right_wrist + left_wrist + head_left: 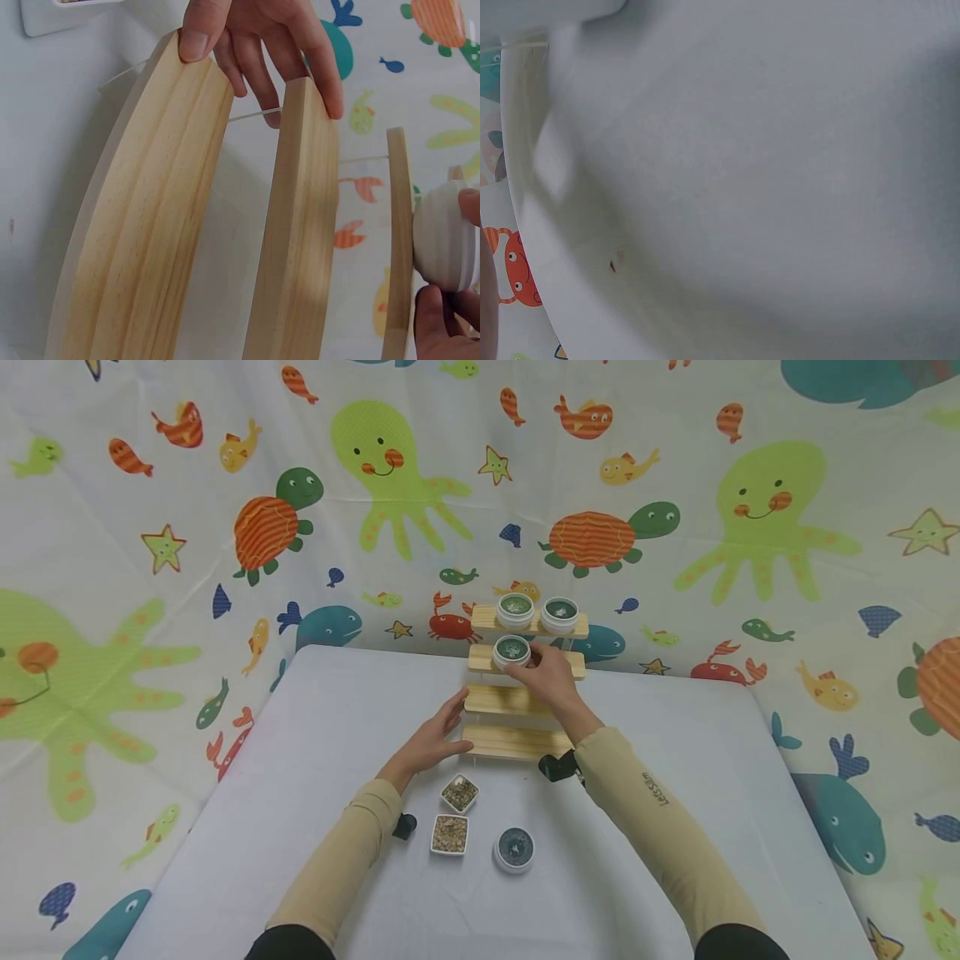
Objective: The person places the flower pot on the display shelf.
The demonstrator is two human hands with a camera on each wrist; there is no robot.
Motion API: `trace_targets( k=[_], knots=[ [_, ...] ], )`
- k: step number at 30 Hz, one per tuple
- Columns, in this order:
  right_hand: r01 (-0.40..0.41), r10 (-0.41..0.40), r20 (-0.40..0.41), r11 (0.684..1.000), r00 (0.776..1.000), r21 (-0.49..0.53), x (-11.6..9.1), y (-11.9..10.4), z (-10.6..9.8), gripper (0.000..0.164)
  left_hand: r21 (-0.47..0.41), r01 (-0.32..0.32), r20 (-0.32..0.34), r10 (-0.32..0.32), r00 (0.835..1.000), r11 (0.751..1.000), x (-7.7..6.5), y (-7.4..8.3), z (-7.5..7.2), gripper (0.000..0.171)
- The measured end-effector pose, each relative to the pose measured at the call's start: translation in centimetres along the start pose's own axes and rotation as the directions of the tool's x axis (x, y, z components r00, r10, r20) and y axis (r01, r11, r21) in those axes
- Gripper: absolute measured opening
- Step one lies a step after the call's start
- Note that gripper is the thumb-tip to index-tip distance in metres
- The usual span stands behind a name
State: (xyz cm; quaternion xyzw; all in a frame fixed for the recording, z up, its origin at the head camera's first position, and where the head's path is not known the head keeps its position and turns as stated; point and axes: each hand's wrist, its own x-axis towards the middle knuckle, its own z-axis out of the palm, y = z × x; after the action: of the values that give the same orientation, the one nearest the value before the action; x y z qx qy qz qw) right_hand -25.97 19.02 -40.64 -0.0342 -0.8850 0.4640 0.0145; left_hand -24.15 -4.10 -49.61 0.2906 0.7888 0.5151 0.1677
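A stepped rack with several wooden boards [517, 743] stands toward the back of the table. My left hand [431, 739] grips its left end: in the right wrist view the thumb [196, 41] lies on the lowest board and a fingertip touches the board above. My right hand [551, 681] holds a white round candle-like cup [512, 651] with a green top by its side, at the second board from the top. Two similar cups, a left one [516, 610] and a right one [559, 615], sit on the top board. The left wrist view shows mostly white cloth.
Nearer me are two small white square dishes of grainy bits, a back dish [460, 793] and a front dish [449, 835]. Right of them stands another white cup [514, 849] with a dark grey-blue top. A sea-animal curtain [450, 485] hangs behind the white-covered table [300, 760].
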Motion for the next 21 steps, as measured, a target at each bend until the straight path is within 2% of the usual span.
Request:
trace_targets(
  k=[4,8,21],
  knots=[
    [0.020,-0.020,-0.014,1.000,1.000,-0.011,0.1,0.2,0.1,0.040,-0.004,0.005,-0.005,-0.005,1.000,1.000,0.0,-0.2,0.0,0.092],
    [0.028,-0.029,-0.027,0.999,0.999,-0.015,0.0,0.2,0.2,0.039,-0.009,0.009,-0.004,-0.009,1.000,1.000,0.0,-0.4,0.0,0.092],
    [0.009,-0.007,-0.053,0.999,0.999,0.031,-1.4,0.6,-0.3,0.065,-0.004,0.006,0.009,-0.006,1.000,1.000,-0.4,-0.2,-0.3,0.092]
  ],
)
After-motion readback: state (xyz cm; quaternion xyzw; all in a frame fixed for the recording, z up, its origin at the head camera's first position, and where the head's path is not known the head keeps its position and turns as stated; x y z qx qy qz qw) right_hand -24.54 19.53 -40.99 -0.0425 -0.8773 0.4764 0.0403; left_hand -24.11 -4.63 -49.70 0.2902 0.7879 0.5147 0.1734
